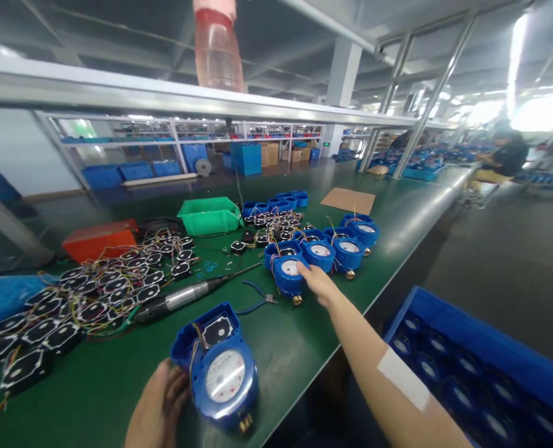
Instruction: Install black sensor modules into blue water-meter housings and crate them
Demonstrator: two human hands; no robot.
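Left hand cups the left side of the near meter, fingers curled against its blue housing. The meter lies dial-up at the front edge of the green bench. Right hand is stretched out, fingertips on the far meter in a cluster of others; whether it grips, I cannot tell. Between the 2 meters lie a powered screwdriver and pliers.

Glossy blue plastic meter lies against the left fingers; second meter under the right fingertips shines alike. Between them, brushed-metal screwdriver, matt green bench.
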